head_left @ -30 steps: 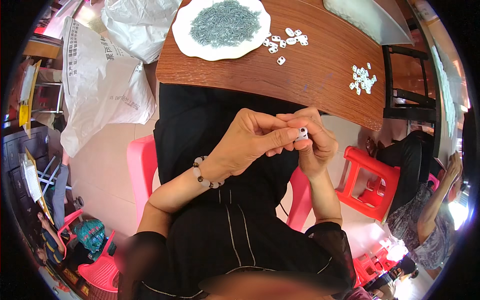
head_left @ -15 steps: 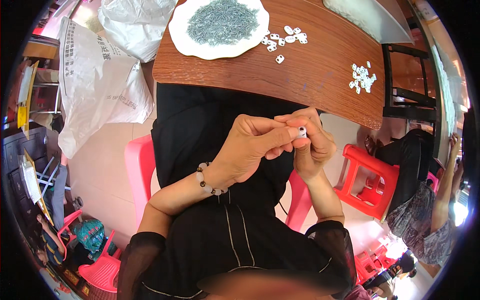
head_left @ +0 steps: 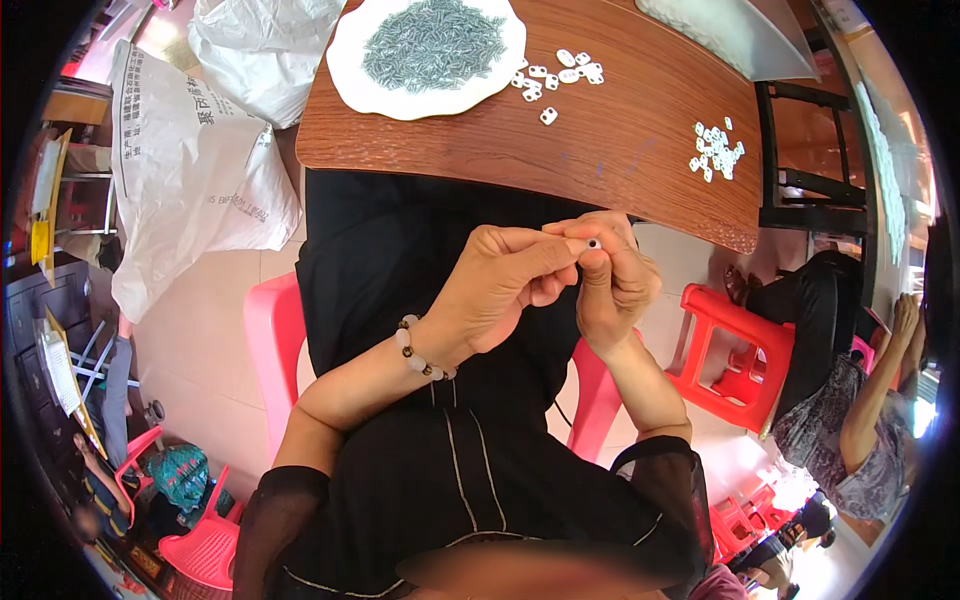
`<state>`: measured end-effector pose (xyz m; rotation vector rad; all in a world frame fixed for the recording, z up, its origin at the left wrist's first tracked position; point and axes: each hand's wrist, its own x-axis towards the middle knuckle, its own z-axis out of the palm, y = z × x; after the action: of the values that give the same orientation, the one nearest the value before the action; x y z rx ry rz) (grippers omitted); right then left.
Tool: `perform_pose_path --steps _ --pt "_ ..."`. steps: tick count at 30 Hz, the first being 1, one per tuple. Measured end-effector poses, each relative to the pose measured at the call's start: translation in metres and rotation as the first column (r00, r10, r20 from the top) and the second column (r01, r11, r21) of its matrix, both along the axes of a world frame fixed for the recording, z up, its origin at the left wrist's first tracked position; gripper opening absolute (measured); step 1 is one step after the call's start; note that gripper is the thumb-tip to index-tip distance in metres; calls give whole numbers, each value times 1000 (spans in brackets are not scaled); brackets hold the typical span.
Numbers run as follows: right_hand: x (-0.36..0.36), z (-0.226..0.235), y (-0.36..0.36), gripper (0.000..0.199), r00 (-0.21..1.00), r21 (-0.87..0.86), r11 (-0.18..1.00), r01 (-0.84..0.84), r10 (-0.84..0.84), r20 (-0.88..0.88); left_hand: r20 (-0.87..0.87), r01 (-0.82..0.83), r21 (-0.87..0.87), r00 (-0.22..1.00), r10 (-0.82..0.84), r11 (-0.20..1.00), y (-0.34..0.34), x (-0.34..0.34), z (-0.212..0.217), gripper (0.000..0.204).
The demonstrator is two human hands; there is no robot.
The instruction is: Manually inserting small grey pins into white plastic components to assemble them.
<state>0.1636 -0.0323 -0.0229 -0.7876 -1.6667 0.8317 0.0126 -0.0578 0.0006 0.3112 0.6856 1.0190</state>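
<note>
Your brown worktop leaves a wide strip of wood along its near edge, with the white plate by its left edge. Off the near edge, your left hand and right hand pinch nearly closed. Loose pieces lie near the right edge; your fingertips grip one small white piece.

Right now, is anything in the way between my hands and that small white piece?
Nothing visible: your left hand and right hand pinch the small white piece between them, hiding most of it.
</note>
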Motion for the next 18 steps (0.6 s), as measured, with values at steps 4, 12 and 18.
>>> perform_pose_path --steps 4,12,18 --pt "-1 -1 1 27 997 -70 996 -46 42 -66 -44 -12 76 999 16 997 1 0 1 19" --pt "-2 -9 5 48 960 -301 926 -229 163 -229 -142 -126 215 977 159 969 11 3 -8 23" --pt "-6 -9 10 49 943 -285 919 -272 196 -269 -238 -138 318 946 220 938 12 3 -14 22"
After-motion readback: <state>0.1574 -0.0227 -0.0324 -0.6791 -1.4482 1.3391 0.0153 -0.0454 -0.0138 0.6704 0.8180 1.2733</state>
